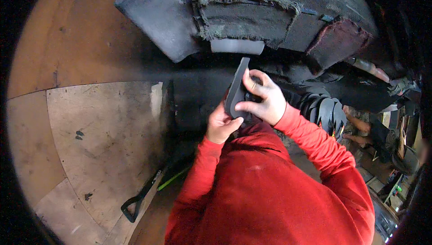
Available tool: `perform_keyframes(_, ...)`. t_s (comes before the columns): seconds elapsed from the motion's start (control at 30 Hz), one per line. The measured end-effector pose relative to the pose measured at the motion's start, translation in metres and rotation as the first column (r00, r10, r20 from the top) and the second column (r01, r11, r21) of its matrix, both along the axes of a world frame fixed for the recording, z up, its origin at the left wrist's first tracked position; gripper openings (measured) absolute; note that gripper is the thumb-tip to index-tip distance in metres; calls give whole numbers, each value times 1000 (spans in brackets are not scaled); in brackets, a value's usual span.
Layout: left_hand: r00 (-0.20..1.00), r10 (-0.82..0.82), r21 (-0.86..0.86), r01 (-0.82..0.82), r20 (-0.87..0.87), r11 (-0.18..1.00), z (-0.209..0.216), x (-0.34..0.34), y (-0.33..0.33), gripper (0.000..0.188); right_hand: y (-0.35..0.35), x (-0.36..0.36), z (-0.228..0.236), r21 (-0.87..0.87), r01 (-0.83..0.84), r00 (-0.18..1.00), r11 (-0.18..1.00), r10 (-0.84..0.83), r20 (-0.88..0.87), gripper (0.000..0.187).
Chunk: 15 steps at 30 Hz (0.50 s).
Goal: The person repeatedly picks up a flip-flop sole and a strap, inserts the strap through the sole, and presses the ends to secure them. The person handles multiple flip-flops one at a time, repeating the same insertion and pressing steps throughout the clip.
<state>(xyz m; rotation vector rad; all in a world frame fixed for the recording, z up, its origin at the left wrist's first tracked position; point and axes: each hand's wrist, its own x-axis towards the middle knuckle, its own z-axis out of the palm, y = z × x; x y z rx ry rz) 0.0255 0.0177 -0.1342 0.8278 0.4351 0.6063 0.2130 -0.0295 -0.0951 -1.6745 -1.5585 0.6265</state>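
Both my hands are on a dark grey, thick shoe sole (237, 89) with a rounded near end, held edge-on in front of my body. My left hand (220, 123) grips its near end, with the thumb on the near edge. Against the right face, my right hand (265, 96) presses with its thumb and bent fingers. The sole's far tip points at a pale roller (237, 46) and stands a little short of it in this view. Above the roller hangs a frayed, dust-covered cloth flap (245, 17).
A dusty grey hood (157, 15) surrounds the roller. To my right is a stack of dark sole-shaped pieces (321, 112), with another person's bare limbs (360, 130) beyond. Wooden boards (103, 146) lie at left, near a black D-shaped handle (131, 209) and a green strip (172, 179).
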Motion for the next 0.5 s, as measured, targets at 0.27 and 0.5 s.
perform_keyframes(0.27, 785, 378, 653, 44, -490, 756, 47, 23, 39, 67, 20, -51, -60, 218, 188, 978, 958, -203, 48, 49)
perform_keyframes(0.5, 601, 631, 856, 201, -491, 476, 67, 41, 59, 40, 26, -41, -50, 104, 54, 989, 993, -39, -142, 65)
